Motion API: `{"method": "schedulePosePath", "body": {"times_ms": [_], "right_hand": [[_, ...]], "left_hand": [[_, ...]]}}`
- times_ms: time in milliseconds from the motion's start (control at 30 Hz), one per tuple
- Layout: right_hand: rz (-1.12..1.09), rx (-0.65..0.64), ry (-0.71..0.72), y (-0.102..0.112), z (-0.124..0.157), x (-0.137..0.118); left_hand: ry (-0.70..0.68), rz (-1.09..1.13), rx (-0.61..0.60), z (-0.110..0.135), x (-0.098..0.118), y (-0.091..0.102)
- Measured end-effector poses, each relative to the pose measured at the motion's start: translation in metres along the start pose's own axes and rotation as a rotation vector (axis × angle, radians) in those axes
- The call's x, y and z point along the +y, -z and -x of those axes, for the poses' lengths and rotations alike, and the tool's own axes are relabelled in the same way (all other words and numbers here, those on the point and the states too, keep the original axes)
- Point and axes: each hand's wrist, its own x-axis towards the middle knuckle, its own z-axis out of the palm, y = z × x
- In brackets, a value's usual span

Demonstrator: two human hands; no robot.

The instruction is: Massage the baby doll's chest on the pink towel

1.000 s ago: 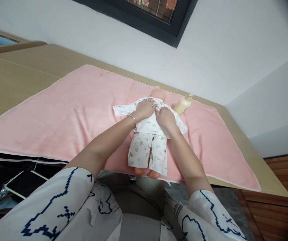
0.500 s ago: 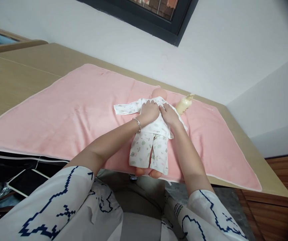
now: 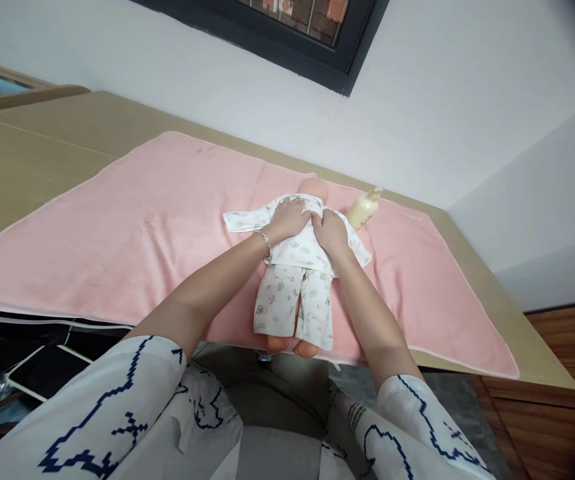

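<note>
A baby doll point(image 3: 314, 189) in a white printed shirt and trousers point(image 3: 293, 303) lies on a pink towel point(image 3: 157, 220), head away from me, feet at the near edge. My left hand point(image 3: 288, 217) rests on the doll's chest at the shirt front, a silver bracelet on its wrist. My right hand point(image 3: 330, 231) lies right beside it on the shirt. The fingers of both curl onto the fabric near the collar; whether they pinch it is hidden.
A cream bottle point(image 3: 363, 209) lies on the towel just right of the doll's head. The towel covers a light wooden table point(image 3: 42, 147) against a white wall. A dark phone-like slab point(image 3: 37, 370) lies low at the left.
Both hands shifted slightly on the doll's shirt, moving up towards the collar and back a little. The doll has not moved.
</note>
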Motion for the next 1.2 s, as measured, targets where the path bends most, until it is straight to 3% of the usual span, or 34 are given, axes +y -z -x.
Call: {"method": "schedulePosePath", "body": {"times_ms": [300,733,1200], "right_hand": [[0.043,-0.029,0.033,0.004,0.004,-0.005],[-0.148,-0.02,0.082,-0.009,-0.008,0.019],[-0.229,-0.037,0.095,-0.013,-0.012,0.024]], "left_hand": [[-0.021,-0.018,0.031,0.0,-0.003,-0.007],[0.041,0.015,0.038,0.004,0.001,-0.008],[0.029,0.02,0.049,0.003,0.001,-0.008]]}}
